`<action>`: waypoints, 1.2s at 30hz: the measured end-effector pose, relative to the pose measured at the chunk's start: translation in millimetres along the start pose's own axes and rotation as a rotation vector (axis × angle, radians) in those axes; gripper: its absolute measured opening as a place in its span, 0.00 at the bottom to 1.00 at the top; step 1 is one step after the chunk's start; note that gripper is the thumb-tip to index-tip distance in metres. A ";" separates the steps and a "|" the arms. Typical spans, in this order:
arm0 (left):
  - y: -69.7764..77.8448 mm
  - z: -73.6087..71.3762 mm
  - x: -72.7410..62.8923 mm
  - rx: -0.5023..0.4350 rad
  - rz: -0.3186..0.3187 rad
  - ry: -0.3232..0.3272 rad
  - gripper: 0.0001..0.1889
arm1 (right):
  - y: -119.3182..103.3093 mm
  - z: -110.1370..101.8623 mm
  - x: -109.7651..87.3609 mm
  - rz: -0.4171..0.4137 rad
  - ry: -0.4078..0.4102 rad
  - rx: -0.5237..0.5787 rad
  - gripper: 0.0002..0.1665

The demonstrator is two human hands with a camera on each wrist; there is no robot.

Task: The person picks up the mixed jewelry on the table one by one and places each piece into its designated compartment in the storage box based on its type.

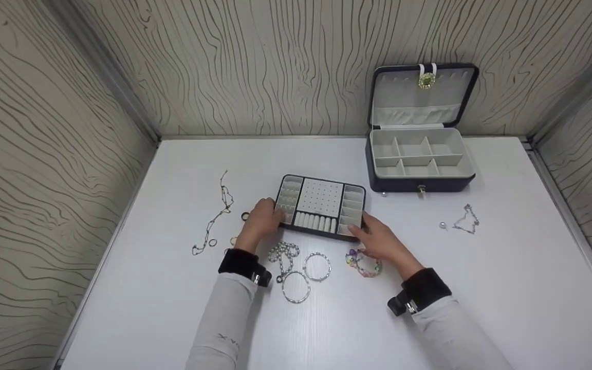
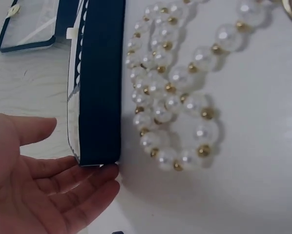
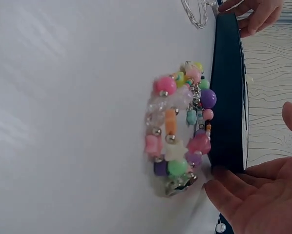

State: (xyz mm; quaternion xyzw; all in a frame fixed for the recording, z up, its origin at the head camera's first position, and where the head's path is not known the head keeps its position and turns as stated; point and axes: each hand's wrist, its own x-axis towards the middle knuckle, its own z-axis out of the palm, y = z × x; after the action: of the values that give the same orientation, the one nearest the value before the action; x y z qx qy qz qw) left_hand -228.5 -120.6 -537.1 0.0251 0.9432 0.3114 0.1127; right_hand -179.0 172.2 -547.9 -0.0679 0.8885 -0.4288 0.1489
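Observation:
Both hands are at opposite ends of a dark-blue jewelry tray (image 1: 319, 197), which has a pale pegboard-like middle panel, ring rolls and small side compartments. My left hand (image 1: 263, 221) touches the tray's left end; in the left wrist view its fingertips (image 2: 109, 171) meet the corner and the thumb stands apart. At the other end is my right hand (image 1: 381, 241), fingers against the corner, thumb raised off the wall in the right wrist view. A pearl necklace (image 2: 156, 87) with gold beads lies beside the tray near the left hand. A colorful bead bracelet (image 3: 175, 141) lies by the right.
An open jewelry box (image 1: 419, 184) with divided compartments stands at the back right, lid upright. Two silver bracelets, one a bangle (image 1: 296, 287), lie in front. A thin chain (image 1: 208, 231) and rings are at left; a silver chain (image 1: 468, 221) and pearl earring (image 1: 443, 225) at right.

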 end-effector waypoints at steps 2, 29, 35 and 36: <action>3.2 0.8 -3.5 0.027 -0.002 -0.008 0.19 | 1.9 -2.6 -1.2 -0.006 0.009 -0.010 0.39; 12.5 21.0 -32.6 -0.064 0.006 -0.072 0.11 | 24.8 -20.2 -19.6 0.014 0.033 -0.026 0.41; 9.0 24.5 -31.6 -0.106 0.001 0.003 0.11 | 26.3 -23.2 -19.7 0.007 0.063 -0.037 0.33; 8.5 25.1 -30.3 -0.120 0.004 0.010 0.11 | 26.4 -24.8 -18.2 0.007 0.075 -0.044 0.31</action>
State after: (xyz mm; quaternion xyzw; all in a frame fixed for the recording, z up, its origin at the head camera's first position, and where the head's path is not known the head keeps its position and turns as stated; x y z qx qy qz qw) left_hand -193.5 -102.7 -545.8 0.0188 0.9234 0.3676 0.1086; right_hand -169.6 211.5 -550.2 -0.0520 0.9029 -0.4108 0.1153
